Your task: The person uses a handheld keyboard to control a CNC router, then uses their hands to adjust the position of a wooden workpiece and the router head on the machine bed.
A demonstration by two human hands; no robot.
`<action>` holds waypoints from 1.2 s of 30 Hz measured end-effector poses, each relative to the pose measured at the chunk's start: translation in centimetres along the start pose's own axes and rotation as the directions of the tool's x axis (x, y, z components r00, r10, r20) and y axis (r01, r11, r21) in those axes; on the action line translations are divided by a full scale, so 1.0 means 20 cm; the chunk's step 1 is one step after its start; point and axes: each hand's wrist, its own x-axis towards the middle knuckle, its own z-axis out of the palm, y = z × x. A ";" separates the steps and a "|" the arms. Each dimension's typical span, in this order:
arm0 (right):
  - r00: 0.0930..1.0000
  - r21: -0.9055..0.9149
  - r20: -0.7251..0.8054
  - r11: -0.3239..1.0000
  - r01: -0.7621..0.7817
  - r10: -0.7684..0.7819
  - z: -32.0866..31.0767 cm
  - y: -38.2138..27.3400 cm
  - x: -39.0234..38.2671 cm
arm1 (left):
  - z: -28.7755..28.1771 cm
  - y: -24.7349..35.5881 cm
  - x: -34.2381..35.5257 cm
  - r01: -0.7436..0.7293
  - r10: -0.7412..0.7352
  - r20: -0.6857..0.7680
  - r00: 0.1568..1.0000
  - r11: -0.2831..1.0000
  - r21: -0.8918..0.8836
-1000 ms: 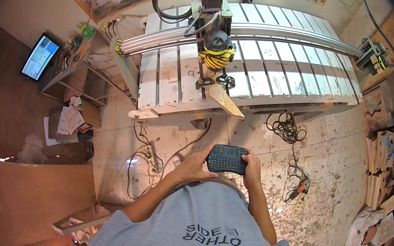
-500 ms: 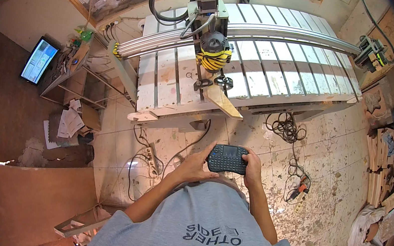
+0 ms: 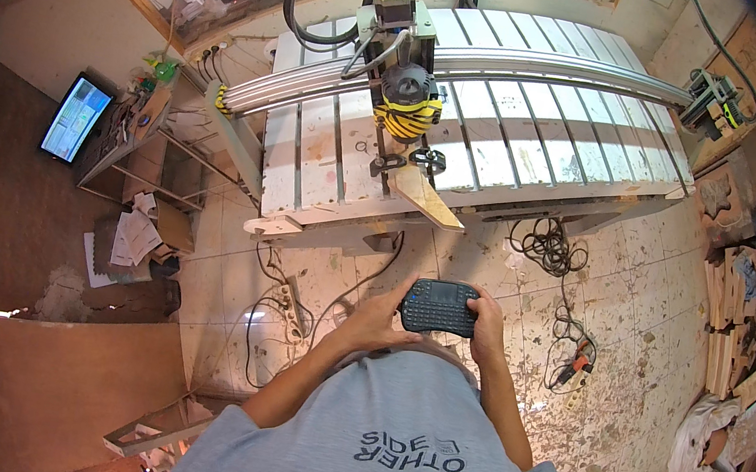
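Observation:
A small black handheld keyboard [image 3: 437,317] with a touchpad is held level in front of my body. My left hand [image 3: 378,319] grips its left end, and my right hand [image 3: 485,321] is closed round its right end, the thumb near the upper right keys. Beyond my hands stands a CNC router table [image 3: 525,150] with a slatted white bed. Its spindle head [image 3: 408,105], with a yellow-and-black striped part, hangs over the near left side. Below it a tapered wooden piece [image 3: 427,197] sticks out past the front edge, with black clamps [image 3: 428,160] beside it.
At the left a lit monitor [image 3: 77,118] stands by a small desk. Coiled black cable [image 3: 548,246], a power strip [image 3: 294,309] and an orange-ended cord [image 3: 579,362] lie on the tiled floor. Stacked wood offcuts [image 3: 727,333] line the right wall; papers [image 3: 138,236] lie at left.
The keyboard and both hands have shifted very slightly to the right. The router head and the wooden piece show no clear movement.

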 end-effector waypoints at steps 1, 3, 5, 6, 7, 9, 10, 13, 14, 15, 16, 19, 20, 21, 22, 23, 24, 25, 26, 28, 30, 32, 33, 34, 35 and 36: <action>1.000 -0.008 -0.013 1.000 -0.001 0.001 -0.01 0.00 -0.01 | 0.01 0.00 0.01 0.009 -0.009 0.012 1.000 1.000 -0.018; 1.000 -0.015 -0.026 1.000 0.001 -0.001 -0.04 0.00 -0.01 | 0.04 -0.01 0.02 0.004 -0.003 0.016 1.000 0.999 -0.037; 1.000 -0.013 -0.025 1.000 0.005 -0.006 -0.07 0.01 -0.01 | 0.07 -0.01 0.03 -0.024 0.024 0.001 1.000 0.999 -0.039; 1.000 -0.006 -0.027 1.000 -0.001 0.000 -0.07 0.00 -0.01 | 0.08 -0.01 0.03 -0.023 0.023 0.002 1.000 0.998 -0.053; 1.000 0.000 -0.029 1.000 -0.007 0.007 -0.07 -0.01 -0.02 | 0.09 -0.01 0.03 -0.021 0.022 0.002 1.000 0.998 -0.067; 0.999 0.002 -0.033 1.000 -0.018 0.018 -0.08 -0.02 -0.03 | 0.10 0.00 0.03 0.021 -0.018 0.026 0.999 0.995 -0.094; 0.999 -0.003 -0.037 1.000 -0.023 0.023 -0.08 -0.02 -0.03 | 0.10 0.01 0.03 0.062 -0.056 0.052 0.997 0.992 -0.106; 0.999 -0.001 -0.047 1.000 -0.004 0.004 -0.09 0.01 -0.03 | 0.09 0.03 0.02 0.086 -0.080 0.062 0.995 0.992 -0.092; 0.999 0.003 -0.051 1.000 0.009 -0.008 -0.09 0.02 -0.02 | 0.09 0.04 0.01 0.077 -0.073 0.055 0.996 0.994 -0.079; 0.999 0.012 -0.045 1.000 0.006 -0.006 -0.09 0.02 -0.02 | 0.09 0.04 0.01 0.081 -0.077 0.052 0.996 0.993 -0.084; 0.999 0.022 -0.039 1.000 0.004 -0.003 -0.09 0.03 -0.02 | 0.09 0.04 0.00 0.084 -0.080 0.049 0.996 0.992 -0.089; 0.997 0.004 -0.077 1.000 0.014 -0.013 -0.12 0.06 0.00 | 0.08 0.07 0.00 0.099 -0.091 0.064 0.994 0.987 -0.124; 0.995 -0.011 -0.099 1.000 0.020 -0.021 -0.13 0.08 0.00 | 0.08 0.08 0.01 0.104 -0.095 0.073 0.993 0.985 -0.140; 0.994 -0.008 -0.104 1.000 0.017 -0.018 -0.14 0.09 0.01 | 0.08 0.08 0.01 0.095 -0.086 0.068 0.994 0.985 -0.143; 0.994 -0.005 -0.110 1.000 0.014 -0.015 -0.14 0.10 0.02 | 0.08 0.07 0.01 0.085 -0.076 0.063 0.995 0.986 -0.146; 0.993 -0.002 -0.117 1.000 0.012 -0.012 -0.15 0.10 0.02 | 0.08 0.07 0.01 0.075 -0.067 0.058 0.996 0.986 -0.149; 0.993 0.013 -0.119 1.000 0.014 -0.012 -0.14 0.10 0.02 | 0.08 0.07 0.01 0.056 -0.049 0.051 0.998 0.987 -0.149; 0.993 0.027 -0.121 1.000 0.016 -0.012 -0.14 0.10 0.02 | 0.08 0.08 0.01 0.038 -0.031 0.043 0.999 0.988 -0.149; 0.992 0.042 -0.123 0.999 0.018 -0.013 -0.14 0.10 0.01 | 0.08 0.08 0.01 0.019 -0.013 0.035 0.999 0.989 -0.149; 0.991 0.060 -0.137 0.998 0.023 -0.015 -0.13 0.08 0.00 | 0.08 0.09 0.01 -0.002 0.006 0.022 1.000 0.988 -0.152; 0.987 0.075 -0.159 0.997 0.030 -0.018 -0.13 0.07 -0.01 | 0.08 0.11 0.02 0.002 0.003 0.030 1.000 0.990 -0.143; 0.982 0.088 -0.190 0.995 0.038 -0.021 -0.13 0.06 -0.01 | 0.07 0.13 0.03 0.032 -0.024 0.059 0.998 0.992 -0.123; 0.982 0.101 -0.188 0.994 0.036 -0.017 -0.14 0.06 -0.02 | 0.07 0.13 0.02 0.060 -0.050 0.076 0.996 0.989 -0.139; 0.983 0.114 -0.185 0.993 0.034 -0.013 -0.15 0.06 -0.02 | 0.07 0.12 0.00 0.090 -0.076 0.093 0.993 0.984 -0.154; 0.983 0.127 -0.182 0.991 0.032 -0.008 -0.15 0.06 -0.02 | 0.06 0.11 -0.02 0.119 -0.101 0.110 0.989 0.978 -0.169; 0.984 0.144 -0.180 0.989 0.029 -0.003 -0.16 0.05 -0.03 | 0.07 0.04 -0.05 0.149 -0.133 0.112 0.985 0.976 -0.156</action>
